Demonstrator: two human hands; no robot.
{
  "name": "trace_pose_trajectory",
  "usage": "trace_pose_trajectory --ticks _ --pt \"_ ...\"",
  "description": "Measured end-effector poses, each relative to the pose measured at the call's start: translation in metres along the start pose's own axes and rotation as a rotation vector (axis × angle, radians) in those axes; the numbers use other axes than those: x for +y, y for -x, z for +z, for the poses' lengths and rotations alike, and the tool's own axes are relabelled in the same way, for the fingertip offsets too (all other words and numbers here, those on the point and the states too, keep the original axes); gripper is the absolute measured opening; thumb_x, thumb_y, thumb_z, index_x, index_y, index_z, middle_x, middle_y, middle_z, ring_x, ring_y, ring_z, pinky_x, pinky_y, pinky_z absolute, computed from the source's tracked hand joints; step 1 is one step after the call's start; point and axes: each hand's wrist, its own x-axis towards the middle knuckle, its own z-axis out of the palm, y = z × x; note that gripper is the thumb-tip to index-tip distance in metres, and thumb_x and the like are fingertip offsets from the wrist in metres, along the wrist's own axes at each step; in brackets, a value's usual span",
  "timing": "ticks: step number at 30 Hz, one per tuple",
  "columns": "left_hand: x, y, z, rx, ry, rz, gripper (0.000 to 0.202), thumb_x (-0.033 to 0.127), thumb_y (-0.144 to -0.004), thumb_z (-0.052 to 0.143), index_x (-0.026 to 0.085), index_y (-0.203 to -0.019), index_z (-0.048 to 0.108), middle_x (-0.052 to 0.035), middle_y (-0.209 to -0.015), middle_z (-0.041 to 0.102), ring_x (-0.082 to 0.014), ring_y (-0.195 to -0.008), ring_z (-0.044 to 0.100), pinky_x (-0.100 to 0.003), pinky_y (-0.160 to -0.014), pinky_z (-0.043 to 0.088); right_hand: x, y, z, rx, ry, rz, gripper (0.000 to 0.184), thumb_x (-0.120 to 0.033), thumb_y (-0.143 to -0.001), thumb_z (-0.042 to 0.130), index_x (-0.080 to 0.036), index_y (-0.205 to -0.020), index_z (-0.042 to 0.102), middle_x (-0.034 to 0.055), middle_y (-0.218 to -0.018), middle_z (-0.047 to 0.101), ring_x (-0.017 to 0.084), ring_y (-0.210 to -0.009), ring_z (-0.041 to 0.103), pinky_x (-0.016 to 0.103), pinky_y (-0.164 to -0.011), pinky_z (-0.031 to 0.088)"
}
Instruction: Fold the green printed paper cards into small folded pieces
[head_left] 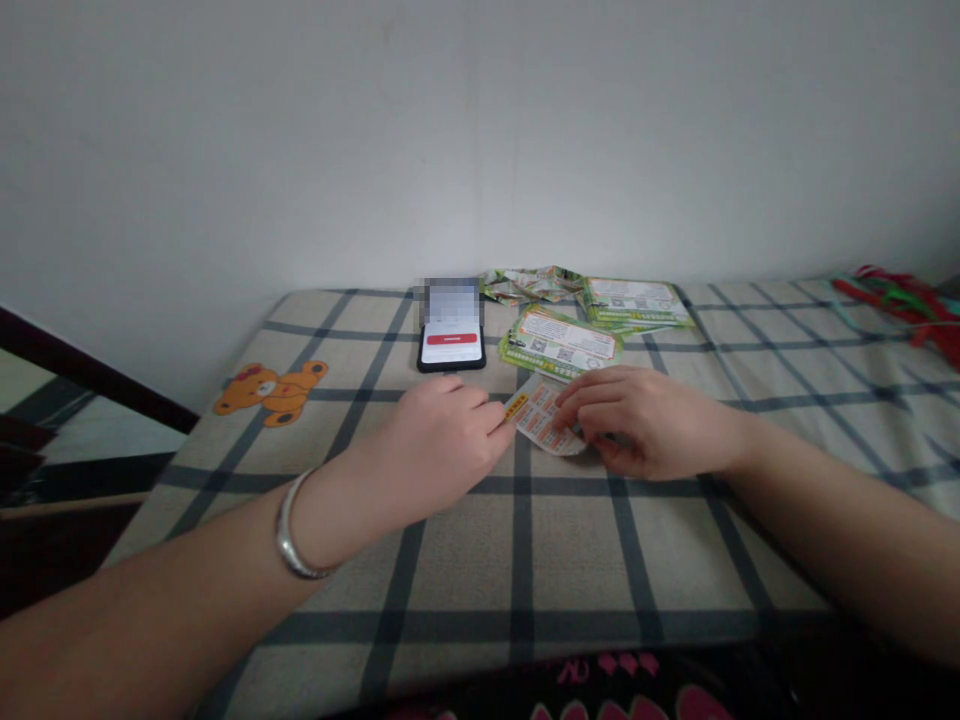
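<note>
A plaid cloth [465,560] spreads beneath a person's right hand [649,420] and left hand [446,430]. Beyond them, a green-bordered card [562,342] lies just right of a phone [452,350] with its screen lit. A printed paper slip [536,412] sits between the hands, near the card: the left pinches its left end, while fingers of the right cover the other, though whether they grip it cannot be told.

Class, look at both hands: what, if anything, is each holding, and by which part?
The left hand pinches the printed slip by its yellow left end. The right hand touches the slip's right side; whether it grips cannot be told.
</note>
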Motion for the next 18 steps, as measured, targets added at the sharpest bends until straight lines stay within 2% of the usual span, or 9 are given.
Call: trace_pose_trajectory --ticks 4,9,18 --pt "-0.004 -0.002 0.006 0.040 0.026 0.014 0.012 0.019 -0.088 0.055 0.018 -0.090 0.067 -0.0036 -0.086 0.068 -0.0213 -0.083 0.062 -0.037 -0.068 0.048 -0.004 0.002 0.002 0.002 -0.005 0.021 0.033 -0.005 -0.072 0.052 -0.018 -0.100 0.063 0.0056 -0.104 0.068 0.020 -0.100 0.060 0.035 -0.088 0.049" --pt "-0.007 0.000 0.014 0.058 0.062 0.001 0.016 0.021 -0.091 0.052 0.017 -0.096 0.066 -0.0046 -0.093 0.068 -0.0211 -0.087 0.063 -0.036 -0.070 0.050 -0.004 0.002 0.003 -0.003 -0.059 0.051 0.033 -0.007 -0.072 0.052 -0.018 -0.101 0.065 0.0050 -0.095 0.068 0.018 -0.089 0.061 0.032 -0.079 0.049" --pt "-0.005 -0.002 0.016 0.089 0.153 0.018 0.019 0.019 -0.091 0.051 0.015 -0.102 0.066 -0.0061 -0.097 0.068 -0.0228 -0.094 0.061 -0.038 -0.077 0.053 -0.007 0.002 0.003 0.032 -0.159 0.058 0.033 -0.008 -0.069 0.051 -0.018 -0.097 0.065 0.0013 -0.079 0.063 0.013 -0.072 0.056 0.026 -0.067 0.044"
